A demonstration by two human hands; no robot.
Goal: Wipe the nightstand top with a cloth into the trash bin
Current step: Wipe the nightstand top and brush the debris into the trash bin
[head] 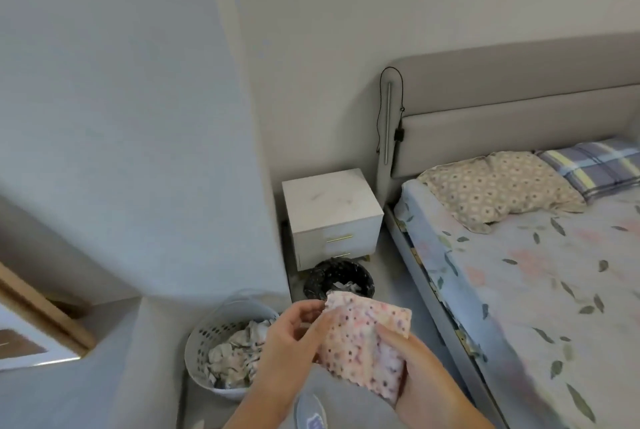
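A white nightstand (329,201) with two drawers stands in the corner between the wall and the bed, its top faintly smudged. Right in front of it on the floor sits a round trash bin (337,278) lined with a black bag, crumpled paper inside. Both hands hold a pink dotted cloth (367,342) in front of me, well short of the nightstand. My left hand (291,338) pinches the cloth's upper left corner. My right hand (422,369) grips its lower right edge.
A white perforated laundry basket (207,342) with crumpled fabric stands by the wall at lower left. The bed (540,290) with floral sheet, two pillows and grey headboard fills the right. A narrow floor strip runs between bed and wall. A slipper (310,414) shows below.
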